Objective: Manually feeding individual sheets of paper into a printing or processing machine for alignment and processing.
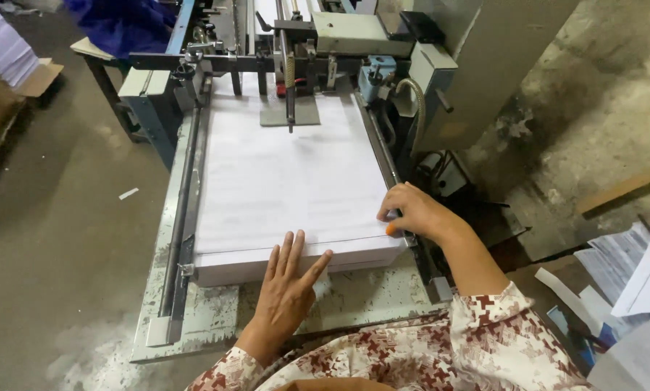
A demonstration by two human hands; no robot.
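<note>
A thick stack of white paper sheets [288, 177] lies on the feed table of a grey-blue machine [194, 318]. My left hand [285, 286] rests flat with fingers spread against the stack's near edge. My right hand [412, 213] curls over the stack's near right corner, fingertips touching the paper edge beside the dark side rail [383, 156]. A small orange thing shows under the right hand; I cannot tell what it is. Both sleeves are a red and white pattern.
The machine's feed head with rods and a metal plate [290, 108] sits over the far end of the stack. Loose printed sheets [629, 268] lie at the right. A cardboard box [6, 94] and a blue cloth [122, 25] are at the left on the concrete floor.
</note>
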